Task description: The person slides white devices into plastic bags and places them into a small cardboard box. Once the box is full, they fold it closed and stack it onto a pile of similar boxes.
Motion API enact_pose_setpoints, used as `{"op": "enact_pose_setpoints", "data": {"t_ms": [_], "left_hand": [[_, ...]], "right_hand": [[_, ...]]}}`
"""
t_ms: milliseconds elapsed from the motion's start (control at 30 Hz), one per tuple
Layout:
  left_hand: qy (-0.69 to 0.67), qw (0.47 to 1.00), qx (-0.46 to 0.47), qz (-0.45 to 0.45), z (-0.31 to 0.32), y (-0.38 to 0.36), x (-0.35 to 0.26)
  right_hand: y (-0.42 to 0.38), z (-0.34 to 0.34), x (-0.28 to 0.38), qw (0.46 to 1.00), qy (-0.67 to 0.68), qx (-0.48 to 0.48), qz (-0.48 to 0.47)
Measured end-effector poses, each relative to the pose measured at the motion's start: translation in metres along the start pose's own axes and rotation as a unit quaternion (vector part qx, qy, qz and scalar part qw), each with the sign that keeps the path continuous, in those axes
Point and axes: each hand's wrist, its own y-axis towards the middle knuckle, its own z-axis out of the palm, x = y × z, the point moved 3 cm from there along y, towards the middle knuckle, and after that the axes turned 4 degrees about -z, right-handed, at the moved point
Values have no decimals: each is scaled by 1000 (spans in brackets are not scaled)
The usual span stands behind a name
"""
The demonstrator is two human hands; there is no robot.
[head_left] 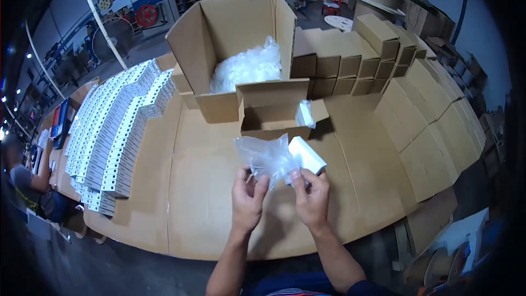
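My left hand (247,200) pinches the lower left of a clear plastic bag (263,153), which spreads out crumpled above the fingers. With its thumb and fingers closed, my right hand (312,200) grips a small white box (308,155) along its lower edge, and the bag's right side bunches against that thumb. Just beyond them stands a small open cardboard carton (274,131) with its flaps up. Inside its right end a bagged white box (305,114) stands upright.
A large open carton (189,38) of clear plastic bags (249,68) stands behind. Stacked white boxes (118,126) fill the left side. Brown cartons (433,126) line the right and back of the cardboard-covered table (205,208). A person (30,181) sits at far left.
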Motion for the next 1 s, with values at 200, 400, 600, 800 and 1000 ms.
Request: {"op": "enact_pose_setpoints", "data": {"t_ms": [200, 400, 600, 800, 1000], "left_hand": [[-16, 994, -107, 33, -6, -42, 37], [22, 994, -102, 44, -9, -72, 44], [-49, 998, -26, 15, -43, -84, 56], [192, 964, 181, 38, -49, -37, -24], [398, 776, 480, 94, -3, -24, -61]], "right_hand": [[-58, -18, -24, 996, 80, 29, 36], [-76, -22, -22, 953, 289, 38, 81], [-88, -34, -56, 993, 101, 59, 30], [-77, -54, -40, 989, 56, 135, 13], [-85, -54, -39, 986, 64, 155, -8]]}}
